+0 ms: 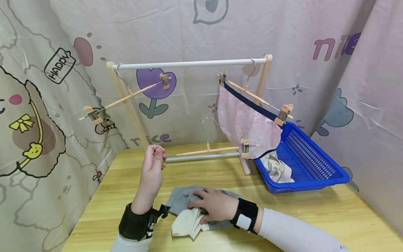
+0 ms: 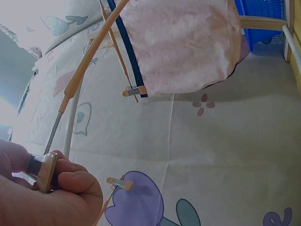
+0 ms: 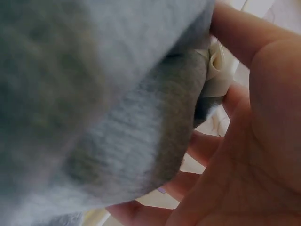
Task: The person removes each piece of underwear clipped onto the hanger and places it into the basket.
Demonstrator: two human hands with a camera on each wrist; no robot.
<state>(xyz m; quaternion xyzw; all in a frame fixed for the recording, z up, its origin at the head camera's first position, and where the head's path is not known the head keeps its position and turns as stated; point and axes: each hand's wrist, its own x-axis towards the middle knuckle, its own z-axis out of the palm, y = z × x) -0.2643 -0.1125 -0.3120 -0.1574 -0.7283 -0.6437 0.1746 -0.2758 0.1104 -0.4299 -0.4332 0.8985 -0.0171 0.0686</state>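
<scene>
My left hand (image 1: 153,164) is raised and grips the left clip end of a clip hanger (image 1: 207,151). In the left wrist view, thumb and fingers close round its metal-and-beige clip (image 2: 44,170). The hanger's hook points up, and its right clip (image 1: 245,148) shows in front of a hanging pink garment. On the table, my right hand (image 1: 218,204) rests with spread fingers on a crumpled grey garment (image 1: 182,197) and a cream cloth (image 1: 185,222). The right wrist view shows fingers against the grey fabric (image 3: 127,136), which covers some fingertips.
A small rack with a white bar (image 1: 192,64) stands behind. One bare clip hanger (image 1: 130,95) hangs at its left; the pink garment (image 1: 244,122) with navy edging is clipped to another at its right. A blue basket (image 1: 308,187) with white cloth (image 1: 277,168) stands at the right.
</scene>
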